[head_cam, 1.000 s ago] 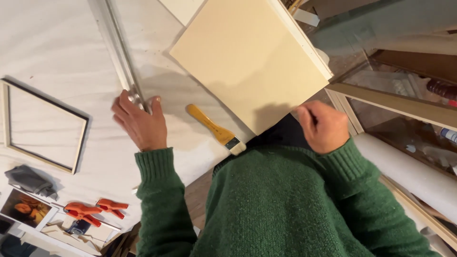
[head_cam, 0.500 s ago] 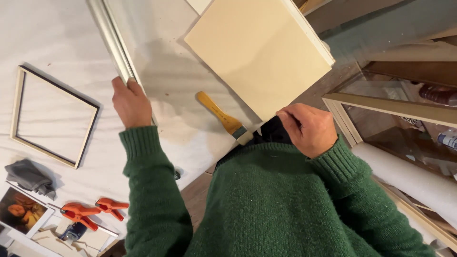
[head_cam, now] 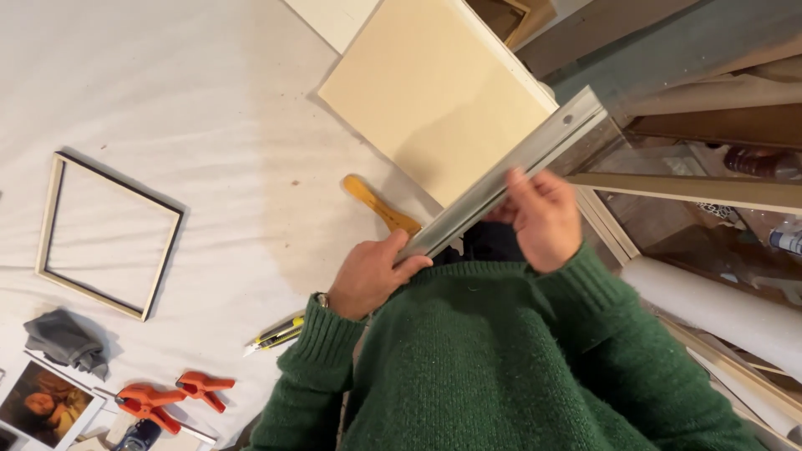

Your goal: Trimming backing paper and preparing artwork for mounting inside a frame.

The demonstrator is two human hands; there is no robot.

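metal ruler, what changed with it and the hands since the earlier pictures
The metal ruler was lifted off the white cloth and swung over in front of the chest. The left hand now grips its near end, and the right hand, earlier holding nothing by the chest, has taken hold of its middle. The cream board, brush, wooden frame and orange clamps lie as before.

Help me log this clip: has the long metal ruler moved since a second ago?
Yes. The metal ruler has swung from left of the cream board to lie across its lower edge, held by both hands.
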